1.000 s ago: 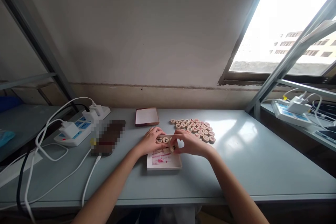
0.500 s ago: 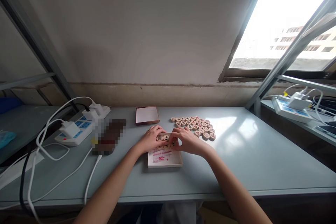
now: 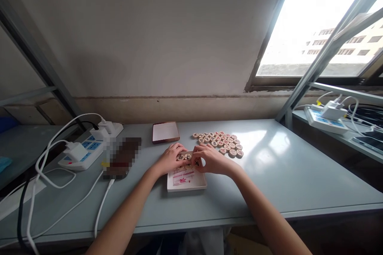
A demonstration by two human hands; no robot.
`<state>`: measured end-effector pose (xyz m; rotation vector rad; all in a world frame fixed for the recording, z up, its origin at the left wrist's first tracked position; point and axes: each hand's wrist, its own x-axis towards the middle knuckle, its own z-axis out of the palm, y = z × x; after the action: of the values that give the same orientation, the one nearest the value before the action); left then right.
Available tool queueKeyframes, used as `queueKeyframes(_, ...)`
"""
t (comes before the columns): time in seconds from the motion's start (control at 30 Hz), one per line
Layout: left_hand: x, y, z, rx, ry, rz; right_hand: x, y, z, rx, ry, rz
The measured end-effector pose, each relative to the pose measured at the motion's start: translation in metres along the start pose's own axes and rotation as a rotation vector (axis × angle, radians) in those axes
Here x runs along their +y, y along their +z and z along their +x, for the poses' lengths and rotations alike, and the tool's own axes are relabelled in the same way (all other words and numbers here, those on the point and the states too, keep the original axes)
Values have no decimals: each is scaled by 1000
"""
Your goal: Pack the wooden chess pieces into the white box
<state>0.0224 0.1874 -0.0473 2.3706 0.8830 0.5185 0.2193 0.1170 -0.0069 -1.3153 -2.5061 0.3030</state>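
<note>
A shallow white box point(image 3: 187, 187) with red marks on its bottom lies on the desk in front of me. Round wooden xiangqi pieces point(image 3: 187, 156) with black characters sit in its far part, partly covered by my hands. My left hand point(image 3: 171, 160) curls over the far left corner, its thumb across the pieces and its fingers beyond them. At the right side of the box, my right hand point(image 3: 211, 159) pinches a black-character xiangqi piece point(image 3: 197, 163) between thumb and fingers. More xiangqi pieces point(image 3: 225, 142), red and black, lie in rows on the desk behind my right hand.
A box lid point(image 3: 165, 132) lies inside up near the wall. To the left are a power strip point(image 3: 89, 149) with chargers, a blurred dark phone point(image 3: 124, 158) and loose white cables point(image 3: 103, 207). Another power strip point(image 3: 326, 119) sits on the right-hand desk. Metal frame posts flank the desk.
The right thumb and fingers have shifted slightly at the piece on the right side of the box. The left hand stays in place; the whole view has moved a little.
</note>
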Motion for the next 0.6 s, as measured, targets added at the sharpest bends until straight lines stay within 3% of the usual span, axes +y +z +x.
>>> queueKeyframes(0.2,-2,-3,0,-51,-13,-44,12,-3,-1,71,42,13)
queueKeyframes(0.37,1,-7,-1,-66,-27,-110,43,1,-11,242,379,-372)
queueKeyframes(0.47,-2,-7,-2,-72,-55,-214,55,3,-16,184,494,-546)
queueKeyframes(0.6,-13,-5,0,6,-117,-332,56,2,-17,142,481,-551)
